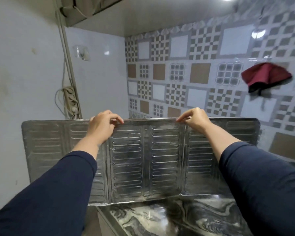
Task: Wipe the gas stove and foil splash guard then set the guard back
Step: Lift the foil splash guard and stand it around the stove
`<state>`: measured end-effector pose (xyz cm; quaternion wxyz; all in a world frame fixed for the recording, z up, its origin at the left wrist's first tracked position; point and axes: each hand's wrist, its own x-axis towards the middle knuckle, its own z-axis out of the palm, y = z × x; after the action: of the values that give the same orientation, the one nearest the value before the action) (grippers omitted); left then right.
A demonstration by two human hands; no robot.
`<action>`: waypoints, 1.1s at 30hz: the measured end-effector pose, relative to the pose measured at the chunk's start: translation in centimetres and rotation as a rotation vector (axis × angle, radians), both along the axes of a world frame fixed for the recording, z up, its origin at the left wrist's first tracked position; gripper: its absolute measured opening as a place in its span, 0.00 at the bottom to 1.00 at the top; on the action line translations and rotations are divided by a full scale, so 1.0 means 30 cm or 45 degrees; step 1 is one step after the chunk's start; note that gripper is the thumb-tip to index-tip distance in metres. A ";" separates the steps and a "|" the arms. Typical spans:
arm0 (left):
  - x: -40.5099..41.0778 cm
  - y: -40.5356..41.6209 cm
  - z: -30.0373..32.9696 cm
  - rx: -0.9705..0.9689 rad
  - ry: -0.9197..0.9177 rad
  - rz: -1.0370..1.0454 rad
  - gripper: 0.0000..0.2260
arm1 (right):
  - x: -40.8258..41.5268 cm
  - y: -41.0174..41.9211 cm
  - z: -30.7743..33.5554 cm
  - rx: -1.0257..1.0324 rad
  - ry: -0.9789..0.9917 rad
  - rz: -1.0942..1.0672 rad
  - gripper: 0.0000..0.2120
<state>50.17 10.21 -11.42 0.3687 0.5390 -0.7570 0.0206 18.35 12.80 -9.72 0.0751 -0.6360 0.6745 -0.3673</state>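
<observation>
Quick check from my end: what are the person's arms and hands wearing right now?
Both arms wear plain dark navy long sleeves, with no markings showing, pushed up so the forearms are bare. The left hand and right hand are bare: no gloves, and no rings, watch or bracelets visible in the head view.
</observation>
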 end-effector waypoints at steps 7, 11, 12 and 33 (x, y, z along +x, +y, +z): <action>-0.125 -0.124 0.167 -0.153 0.156 -0.154 0.19 | -0.100 0.001 0.270 -0.203 0.097 -0.117 0.14; -0.263 -0.194 0.252 -0.251 0.203 -0.249 0.19 | -0.200 0.026 0.377 -0.332 0.128 -0.238 0.15; -0.308 -0.208 0.268 -0.270 0.216 -0.273 0.19 | -0.231 0.039 0.394 -0.350 0.131 -0.280 0.15; -1.507 -0.033 0.358 -0.528 0.220 -0.779 0.14 | -1.191 0.619 0.415 -0.568 0.474 -0.889 0.08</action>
<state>4.96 9.22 -0.69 0.5215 0.2019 -0.8289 0.0169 -17.38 31.37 2.75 -0.3148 -0.4262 0.7550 -0.3862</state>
